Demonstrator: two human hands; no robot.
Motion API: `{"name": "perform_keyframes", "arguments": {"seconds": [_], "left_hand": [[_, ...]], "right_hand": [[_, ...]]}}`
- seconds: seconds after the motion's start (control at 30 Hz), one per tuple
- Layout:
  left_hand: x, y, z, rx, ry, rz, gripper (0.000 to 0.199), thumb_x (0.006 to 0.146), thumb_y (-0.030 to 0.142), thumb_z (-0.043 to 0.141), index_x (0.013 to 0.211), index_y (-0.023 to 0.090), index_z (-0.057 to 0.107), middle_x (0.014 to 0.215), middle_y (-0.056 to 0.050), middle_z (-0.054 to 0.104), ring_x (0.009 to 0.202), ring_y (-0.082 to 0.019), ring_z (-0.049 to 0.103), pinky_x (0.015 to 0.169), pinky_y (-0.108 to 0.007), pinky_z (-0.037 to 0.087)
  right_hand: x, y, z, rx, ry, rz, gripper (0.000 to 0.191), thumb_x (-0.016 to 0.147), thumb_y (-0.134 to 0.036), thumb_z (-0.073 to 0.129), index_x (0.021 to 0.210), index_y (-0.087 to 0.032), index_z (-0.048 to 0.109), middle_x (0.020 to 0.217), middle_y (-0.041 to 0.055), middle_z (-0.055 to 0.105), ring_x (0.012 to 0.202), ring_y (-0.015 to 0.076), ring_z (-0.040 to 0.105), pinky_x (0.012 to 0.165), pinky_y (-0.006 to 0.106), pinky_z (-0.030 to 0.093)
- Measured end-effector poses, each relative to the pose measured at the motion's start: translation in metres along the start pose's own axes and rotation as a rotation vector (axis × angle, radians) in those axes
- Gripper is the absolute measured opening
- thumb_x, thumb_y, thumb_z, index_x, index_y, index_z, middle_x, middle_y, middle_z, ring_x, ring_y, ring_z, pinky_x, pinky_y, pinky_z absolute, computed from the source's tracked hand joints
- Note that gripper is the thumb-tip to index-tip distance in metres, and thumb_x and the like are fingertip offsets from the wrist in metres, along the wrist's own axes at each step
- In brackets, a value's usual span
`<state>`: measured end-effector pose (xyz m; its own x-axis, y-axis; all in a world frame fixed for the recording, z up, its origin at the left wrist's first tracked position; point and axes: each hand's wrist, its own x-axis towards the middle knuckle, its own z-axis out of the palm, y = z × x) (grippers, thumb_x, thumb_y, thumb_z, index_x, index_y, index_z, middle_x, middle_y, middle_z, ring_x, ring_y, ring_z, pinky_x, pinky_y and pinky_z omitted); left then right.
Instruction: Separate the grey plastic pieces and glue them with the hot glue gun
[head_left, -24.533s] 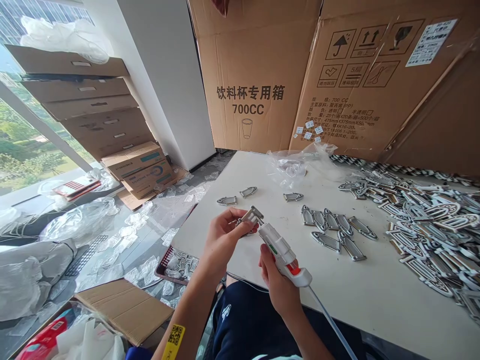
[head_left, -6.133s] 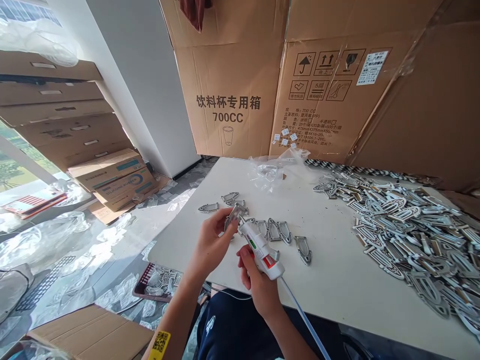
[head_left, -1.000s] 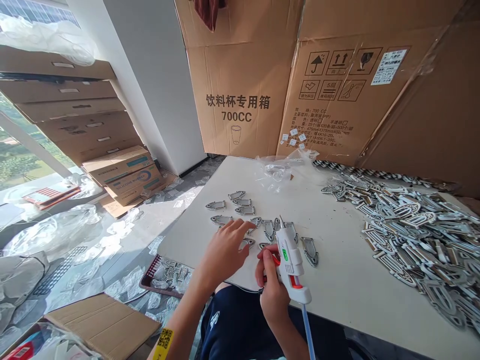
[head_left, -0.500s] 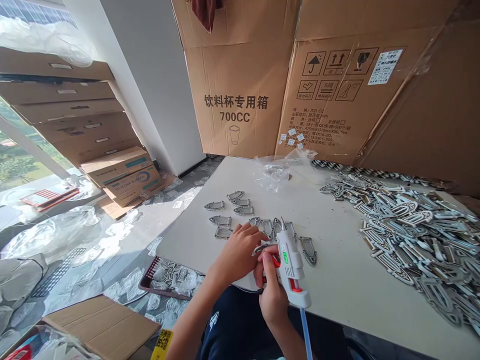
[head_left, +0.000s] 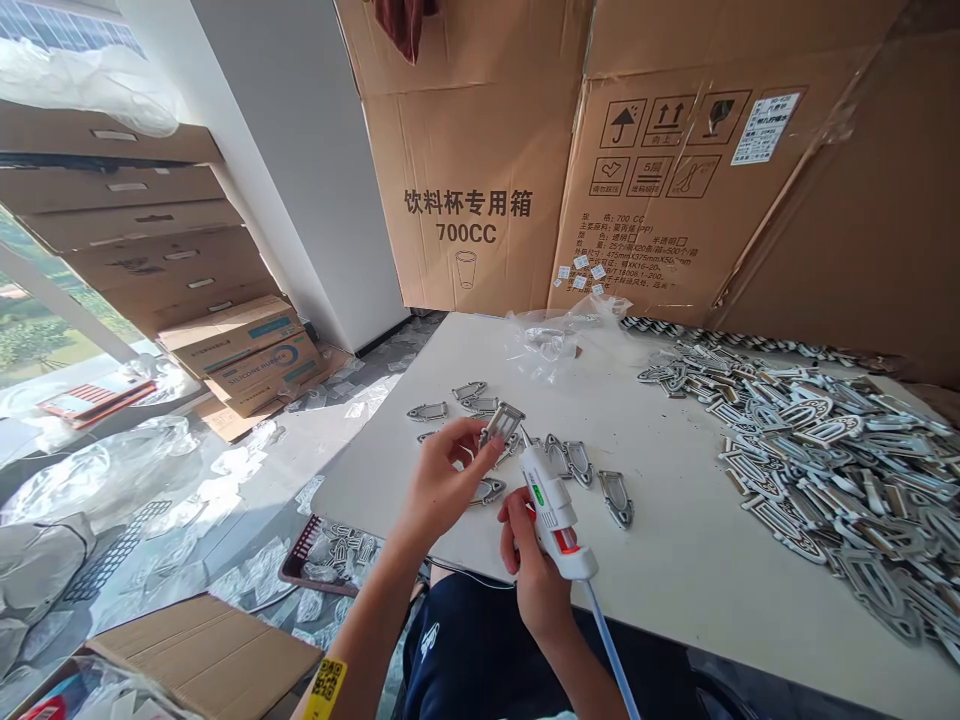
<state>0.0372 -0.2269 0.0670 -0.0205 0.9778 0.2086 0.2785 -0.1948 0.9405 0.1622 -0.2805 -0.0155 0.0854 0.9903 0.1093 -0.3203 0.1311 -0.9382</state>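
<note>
Between its thumb and fingers, my left hand point(head_left: 448, 478) holds up a small grey metal frame piece point(head_left: 505, 421) over the white table point(head_left: 675, 560). My right hand point(head_left: 532, 560) is wrapped round a white glue gun point(head_left: 555, 505) with a blue glue stick in its back. The gun's nozzle points up and left, close to the held piece; whether they touch I cannot tell. Similar pieces lie around the hands, such as one at the left point(head_left: 427, 411) and one at the right point(head_left: 617, 499). Some are partly hidden by my left hand.
A big pile of grey pieces point(head_left: 832, 450) covers the table's right side. Clear plastic bags point(head_left: 547, 340) lie at the back, before tall cardboard point(head_left: 472, 140). Below the table's left edge is a dark red basket point(head_left: 300, 560); an open carton point(head_left: 202, 645) stands lower left.
My left hand has risen and moved left, now with a piece held up in its fingers. My right hand and the glue gun have shifted slightly left, apart from my left hand.
</note>
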Motion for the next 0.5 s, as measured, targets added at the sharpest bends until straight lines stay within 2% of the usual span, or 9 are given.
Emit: {"name": "perform_keyframes", "arguments": {"seconds": [0.2, 0.5], "left_hand": [[-0.004, 0.0088, -0.0004, -0.056, -0.056, -0.023, 0.03, 0.094, 0.05, 0.074, 0.1, 0.021, 0.079, 0.089, -0.005, 0.071, 0.082, -0.019, 0.061, 0.071, -0.03, 0.045], [-0.0083, 0.0095, -0.0027, -0.062, -0.076, -0.036, 0.029, 0.095, 0.049, 0.074, 0.097, 0.021, 0.076, 0.087, -0.003, 0.069, 0.08, -0.017, 0.058, 0.071, -0.03, 0.044]], "right_hand": [[-0.0027, 0.0014, 0.0007, -0.038, 0.012, 0.056, 0.058, 0.1, -0.07, 0.068, 0.094, -0.013, 0.056, 0.073, 0.0012, 0.055, 0.052, 0.0044, 0.037, 0.048, 0.016, 0.034], [-0.0029, 0.0017, 0.0017, -0.033, 0.057, 0.092, 0.063, 0.097, -0.075, 0.068, 0.09, -0.013, 0.057, 0.071, 0.0016, 0.055, 0.051, 0.0052, 0.039, 0.047, 0.016, 0.035]]}}
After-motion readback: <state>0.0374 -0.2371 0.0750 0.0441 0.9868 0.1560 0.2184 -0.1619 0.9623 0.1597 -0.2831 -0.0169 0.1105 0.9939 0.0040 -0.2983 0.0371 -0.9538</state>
